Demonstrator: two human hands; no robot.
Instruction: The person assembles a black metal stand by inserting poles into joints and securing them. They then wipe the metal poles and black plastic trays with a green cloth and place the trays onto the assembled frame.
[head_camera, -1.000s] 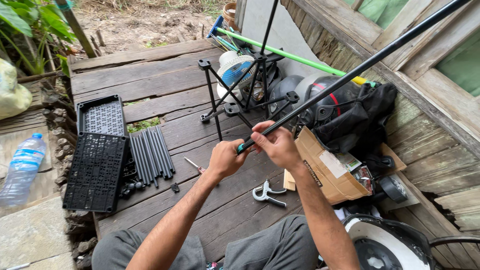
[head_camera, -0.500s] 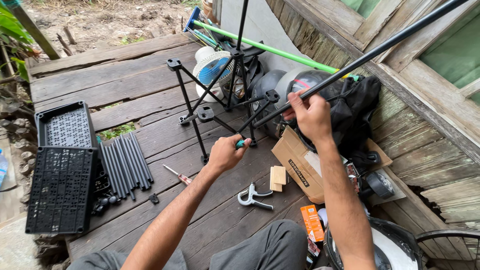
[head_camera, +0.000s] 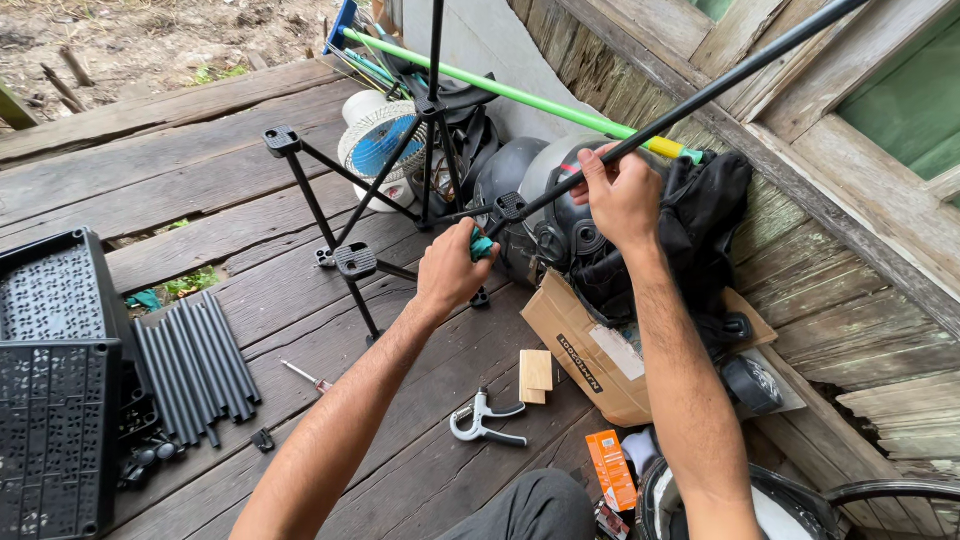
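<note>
My right hand (head_camera: 620, 195) grips a long black pole (head_camera: 720, 88) that slants up to the top right. My left hand (head_camera: 450, 270) is closed on a small teal-handled tool (head_camera: 482, 245) at the pole's lower end, beside a black corner connector (head_camera: 510, 207). The pole joins a black tube frame (head_camera: 345, 200) with square connectors, which stands on the wooden plank deck (head_camera: 200, 165) in front of me.
A bundle of black tubes (head_camera: 195, 365) and black plastic trays (head_camera: 55, 400) lie at left. A screwdriver (head_camera: 302, 377), a white clamp tool (head_camera: 482, 422), a wood block (head_camera: 535, 375), a cardboard box (head_camera: 590, 350), helmets (head_camera: 535, 185), a small fan (head_camera: 375, 140) and a green pole (head_camera: 520, 95) surround the frame.
The view has closed in on the frame. My right hand has slid up the pole, and my left hand has stayed at its lower end by the connector.
</note>
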